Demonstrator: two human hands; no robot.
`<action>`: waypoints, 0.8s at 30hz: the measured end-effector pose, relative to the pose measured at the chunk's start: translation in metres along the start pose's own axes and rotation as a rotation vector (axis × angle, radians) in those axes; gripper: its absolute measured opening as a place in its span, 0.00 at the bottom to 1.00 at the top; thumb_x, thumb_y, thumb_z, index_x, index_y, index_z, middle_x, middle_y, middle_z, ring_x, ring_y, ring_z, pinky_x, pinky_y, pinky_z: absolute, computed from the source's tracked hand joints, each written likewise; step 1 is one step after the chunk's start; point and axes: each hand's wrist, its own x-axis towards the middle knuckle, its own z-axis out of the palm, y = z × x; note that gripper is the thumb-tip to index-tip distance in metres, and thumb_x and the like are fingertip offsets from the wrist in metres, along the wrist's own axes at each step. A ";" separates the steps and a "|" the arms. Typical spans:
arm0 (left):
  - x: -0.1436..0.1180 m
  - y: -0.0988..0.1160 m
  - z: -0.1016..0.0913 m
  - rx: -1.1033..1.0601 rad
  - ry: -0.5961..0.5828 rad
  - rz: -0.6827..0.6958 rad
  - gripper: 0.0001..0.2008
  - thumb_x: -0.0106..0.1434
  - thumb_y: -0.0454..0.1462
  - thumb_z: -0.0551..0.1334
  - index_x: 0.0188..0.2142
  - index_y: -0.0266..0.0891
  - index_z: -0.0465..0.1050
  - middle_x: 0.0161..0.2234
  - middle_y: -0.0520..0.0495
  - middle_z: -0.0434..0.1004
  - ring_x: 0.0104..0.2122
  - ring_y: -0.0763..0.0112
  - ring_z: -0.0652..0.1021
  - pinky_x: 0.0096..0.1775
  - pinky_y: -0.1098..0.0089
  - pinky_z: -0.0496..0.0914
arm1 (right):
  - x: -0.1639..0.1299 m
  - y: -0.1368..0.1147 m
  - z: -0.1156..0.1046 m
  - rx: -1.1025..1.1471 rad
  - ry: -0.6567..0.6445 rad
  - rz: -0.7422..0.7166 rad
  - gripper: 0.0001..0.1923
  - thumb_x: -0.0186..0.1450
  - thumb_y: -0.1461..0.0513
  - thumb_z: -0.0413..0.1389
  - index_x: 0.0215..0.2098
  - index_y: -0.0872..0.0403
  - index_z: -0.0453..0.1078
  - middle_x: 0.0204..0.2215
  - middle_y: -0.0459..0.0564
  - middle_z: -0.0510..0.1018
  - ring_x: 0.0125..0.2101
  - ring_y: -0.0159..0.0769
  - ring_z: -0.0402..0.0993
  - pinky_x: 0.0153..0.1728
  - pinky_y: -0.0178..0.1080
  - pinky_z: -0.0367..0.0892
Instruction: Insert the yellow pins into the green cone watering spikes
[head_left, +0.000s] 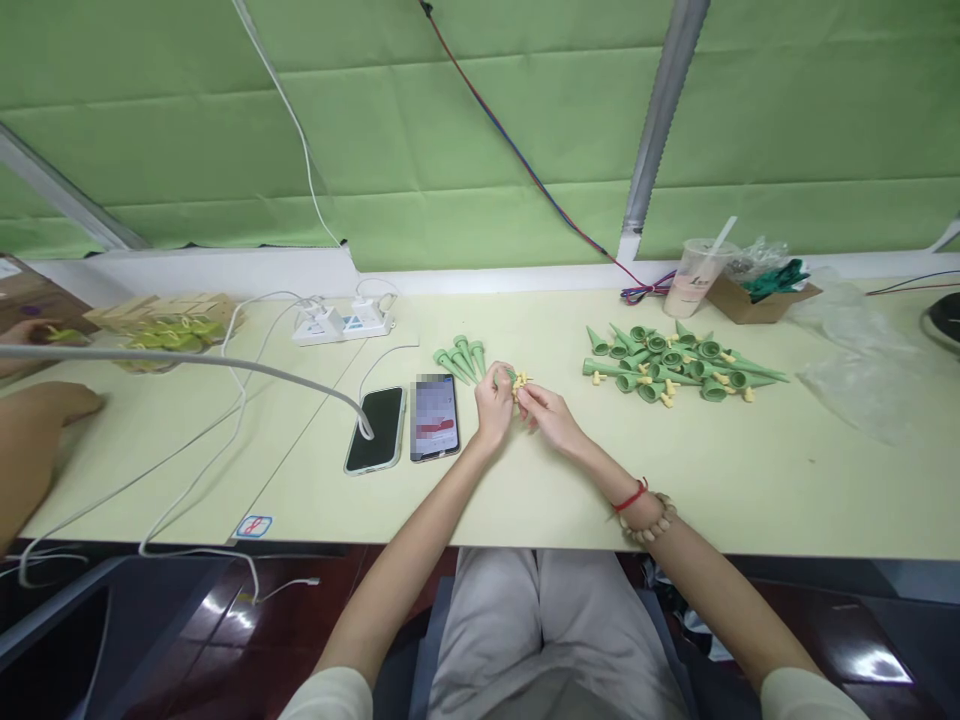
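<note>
My left hand (pixel 493 408) is closed around a green plastic cone-shaped spike, mostly hidden by the fingers. Small yellow plastic pieces (pixel 520 381) show at its end, between my two hands. The fingertips of my right hand (pixel 551 415) are pinched on a yellow piece there; I cannot tell whether it is seated in the spike. Just beyond my left hand, several green spikes (pixel 460 358) lie side by side on the table (pixel 540 500). To the right is a larger pile of green spikes (pixel 667 362), with small yellow T-shaped pieces (pixel 666 398) among them.
Two phones (pixel 376 430) (pixel 435 418) lie left of my hands. A power strip (pixel 345 322) with white cables stands behind them. At back right are a drink cup (pixel 694 280), a cardboard box (pixel 761 303) and clear plastic bags (pixel 855 395). A co-worker's hand (pixel 26 335) is at far left.
</note>
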 end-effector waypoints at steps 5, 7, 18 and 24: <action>0.000 0.001 0.000 0.017 0.005 0.003 0.23 0.62 0.53 0.45 0.27 0.39 0.63 0.18 0.54 0.57 0.19 0.74 0.60 0.24 0.72 0.56 | 0.000 -0.006 0.001 0.141 -0.012 0.050 0.21 0.58 0.46 0.50 0.20 0.53 0.60 0.17 0.41 0.63 0.19 0.28 0.63 0.18 0.30 0.61; 0.000 0.001 0.000 0.020 0.008 0.006 0.22 0.62 0.52 0.45 0.26 0.39 0.63 0.18 0.54 0.57 0.18 0.75 0.60 0.24 0.72 0.55 | 0.001 -0.006 0.001 0.165 -0.019 0.064 0.21 0.58 0.45 0.50 0.20 0.53 0.59 0.17 0.41 0.62 0.19 0.27 0.62 0.17 0.29 0.60; 0.003 0.001 0.001 -0.057 -0.033 -0.002 0.18 0.62 0.49 0.48 0.25 0.38 0.61 0.20 0.53 0.58 0.21 0.75 0.61 0.25 0.73 0.57 | -0.003 -0.001 0.001 -0.303 0.086 -0.102 0.19 0.66 0.50 0.40 0.24 0.51 0.59 0.16 0.41 0.65 0.18 0.30 0.63 0.23 0.33 0.58; 0.000 0.001 0.002 -0.067 -0.045 -0.014 0.18 0.61 0.50 0.48 0.25 0.38 0.61 0.19 0.54 0.58 0.19 0.77 0.61 0.22 0.75 0.57 | -0.003 -0.001 0.001 -0.267 0.034 -0.099 0.20 0.67 0.50 0.39 0.23 0.51 0.57 0.16 0.41 0.64 0.16 0.29 0.63 0.23 0.34 0.59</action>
